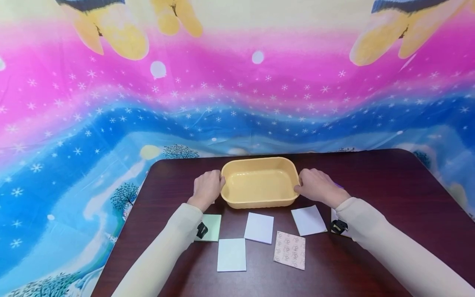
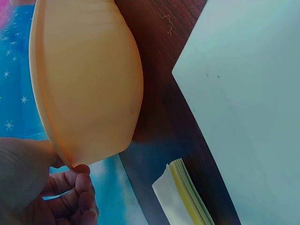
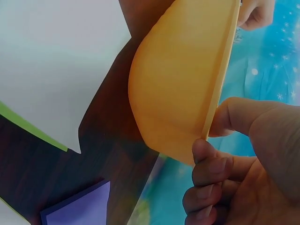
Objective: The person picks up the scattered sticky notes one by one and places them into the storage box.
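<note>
A yellow oblong plastic basin (image 1: 264, 203) appears near the table's back edge in the head view, with nothing inside it. At its left end, my left hand (image 1: 208, 187) pinches the rim between thumb and fingers. The right hand (image 1: 320, 186) grips the opposite end the same way. In the left wrist view the basin's outer wall (image 2: 89, 84) shows, thumb on the inner side of the rim and fingertips curled under it. Thumb and curled fingers likewise hold the rim beside the basin's wall (image 3: 180, 84) in the right wrist view.
Several square paper pads lie in front of the basin: pale green (image 1: 212, 227), white (image 1: 231, 255), another white (image 1: 259, 227), patterned pink (image 1: 290, 250) and a tilted white one (image 1: 309, 220). My right sleeve partly covers another. A printed curtain (image 1: 237, 82) hangs behind the dark table (image 1: 393, 181).
</note>
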### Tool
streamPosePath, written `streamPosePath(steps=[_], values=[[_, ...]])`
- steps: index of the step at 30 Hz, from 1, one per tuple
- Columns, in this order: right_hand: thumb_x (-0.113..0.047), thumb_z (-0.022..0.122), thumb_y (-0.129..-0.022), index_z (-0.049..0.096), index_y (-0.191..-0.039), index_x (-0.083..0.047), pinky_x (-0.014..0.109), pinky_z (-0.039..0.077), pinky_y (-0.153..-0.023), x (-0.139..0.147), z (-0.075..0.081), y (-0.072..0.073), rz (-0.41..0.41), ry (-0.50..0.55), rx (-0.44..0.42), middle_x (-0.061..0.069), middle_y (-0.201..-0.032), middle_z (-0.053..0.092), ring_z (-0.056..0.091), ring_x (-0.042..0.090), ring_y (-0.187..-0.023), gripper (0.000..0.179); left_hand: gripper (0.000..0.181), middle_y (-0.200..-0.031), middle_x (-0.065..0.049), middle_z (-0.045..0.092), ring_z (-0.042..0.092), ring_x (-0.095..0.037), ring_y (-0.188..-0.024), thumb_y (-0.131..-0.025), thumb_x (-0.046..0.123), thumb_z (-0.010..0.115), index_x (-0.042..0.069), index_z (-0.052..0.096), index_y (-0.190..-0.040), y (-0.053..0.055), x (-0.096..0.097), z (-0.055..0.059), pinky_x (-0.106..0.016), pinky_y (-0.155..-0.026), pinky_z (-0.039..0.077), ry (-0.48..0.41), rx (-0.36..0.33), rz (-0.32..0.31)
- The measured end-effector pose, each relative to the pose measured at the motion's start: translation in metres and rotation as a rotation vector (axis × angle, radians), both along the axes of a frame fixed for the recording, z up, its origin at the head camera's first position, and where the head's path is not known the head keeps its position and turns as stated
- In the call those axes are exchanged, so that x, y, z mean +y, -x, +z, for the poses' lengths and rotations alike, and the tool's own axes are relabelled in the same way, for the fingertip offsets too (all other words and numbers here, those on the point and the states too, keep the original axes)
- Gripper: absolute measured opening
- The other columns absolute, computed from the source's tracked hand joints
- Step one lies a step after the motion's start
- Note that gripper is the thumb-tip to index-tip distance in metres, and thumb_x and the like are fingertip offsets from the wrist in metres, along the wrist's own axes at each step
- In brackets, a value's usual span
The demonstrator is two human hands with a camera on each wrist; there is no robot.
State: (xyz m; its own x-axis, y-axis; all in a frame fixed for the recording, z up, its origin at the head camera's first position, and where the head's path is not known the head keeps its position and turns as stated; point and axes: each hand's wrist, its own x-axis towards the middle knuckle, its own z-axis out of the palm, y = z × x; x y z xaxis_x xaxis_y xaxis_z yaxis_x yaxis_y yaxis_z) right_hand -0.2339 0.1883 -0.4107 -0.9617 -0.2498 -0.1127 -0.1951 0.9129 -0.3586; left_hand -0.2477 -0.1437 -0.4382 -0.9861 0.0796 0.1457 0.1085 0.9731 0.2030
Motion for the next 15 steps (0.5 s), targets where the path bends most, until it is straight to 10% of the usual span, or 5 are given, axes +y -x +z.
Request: streamPosePath(steps=[15], values=[[-0.020,0.070,-0.086,0.060,-0.065,-0.011,0.025,0.032,-0.046,-0.0018,0.0001,-0.0058,0.000,0.004,0.003,-0.002,-0.053,0.045,0.044,0.013,-0.048,0.025,0.034,-0.061,0.000,0.056,0.054,-0.019,-0.057,-0.101,0.026,0.057,0.016,0.059,-0.069,0.0026,-0.0024,-0.0004,-0.033,-0.051,0.041,-0.004,0.014,-0.012]])
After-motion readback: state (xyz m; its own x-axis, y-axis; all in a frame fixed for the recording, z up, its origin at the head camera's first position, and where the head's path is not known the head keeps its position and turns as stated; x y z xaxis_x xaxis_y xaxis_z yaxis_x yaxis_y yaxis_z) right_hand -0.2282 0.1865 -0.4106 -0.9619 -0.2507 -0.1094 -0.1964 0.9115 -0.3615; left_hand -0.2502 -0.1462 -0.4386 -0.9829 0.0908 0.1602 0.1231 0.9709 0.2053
